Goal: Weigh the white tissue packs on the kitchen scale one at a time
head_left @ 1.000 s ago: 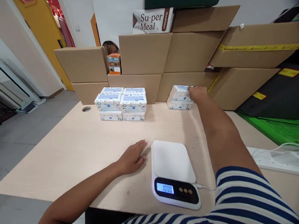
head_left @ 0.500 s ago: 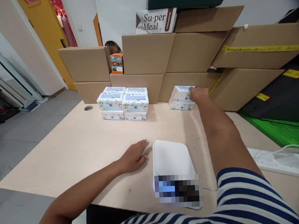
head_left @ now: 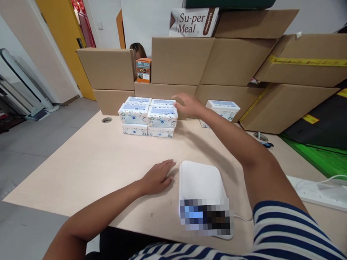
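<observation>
My left hand point(head_left: 158, 177) lies flat and open on the table point(head_left: 86, 168), just left of the white kitchen scale point(head_left: 201, 182). My right hand point(head_left: 188, 103) hovers open and empty in the air, right beside the larger stack of white tissue packs point(head_left: 148, 116) at the back of the table. A smaller stack of two tissue packs point(head_left: 223, 109) sits to the right of that hand. The scale's platform carries nothing and its display is blurred.
Stacked cardboard boxes point(head_left: 182, 60) wall off the back edge, with a "Su-per Meal" box point(head_left: 193, 22) on top and a small orange carton point(head_left: 143, 70) in a gap. A person's head shows behind them. A white power strip point(head_left: 322, 190) lies at right.
My right hand left the smaller tissue stack on the right and moved left, arriving beside the larger stack. My left hand stayed put. The view shifted slightly.
</observation>
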{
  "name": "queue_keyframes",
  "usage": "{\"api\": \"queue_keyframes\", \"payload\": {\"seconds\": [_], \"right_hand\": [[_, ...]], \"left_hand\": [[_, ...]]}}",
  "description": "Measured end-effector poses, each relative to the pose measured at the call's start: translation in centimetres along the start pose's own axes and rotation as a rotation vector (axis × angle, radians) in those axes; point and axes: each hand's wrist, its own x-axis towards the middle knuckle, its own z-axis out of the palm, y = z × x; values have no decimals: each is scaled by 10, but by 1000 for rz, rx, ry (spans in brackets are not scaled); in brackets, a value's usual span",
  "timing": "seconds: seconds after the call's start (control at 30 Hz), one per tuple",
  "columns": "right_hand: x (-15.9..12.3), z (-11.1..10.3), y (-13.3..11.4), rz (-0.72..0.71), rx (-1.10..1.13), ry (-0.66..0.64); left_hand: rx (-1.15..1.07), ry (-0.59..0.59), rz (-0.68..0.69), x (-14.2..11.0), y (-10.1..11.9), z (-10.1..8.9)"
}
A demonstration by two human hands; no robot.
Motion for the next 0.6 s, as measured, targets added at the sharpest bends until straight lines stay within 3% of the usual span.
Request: {"api": "queue_keyframes", "payload": {"seconds": [0.13, 0.27, 0.6], "right_hand": [[10, 11, -31, -82, 27, -184], [15, 19, -40, -67, -32, -332], [21, 28, -56, -13, -170, -409]], "left_hand": [[-17, 1, -5, 1, 1, 1], [-29, -6, -23, 2, 1, 3], [-83, 19, -16, 2, 1, 5]]}}
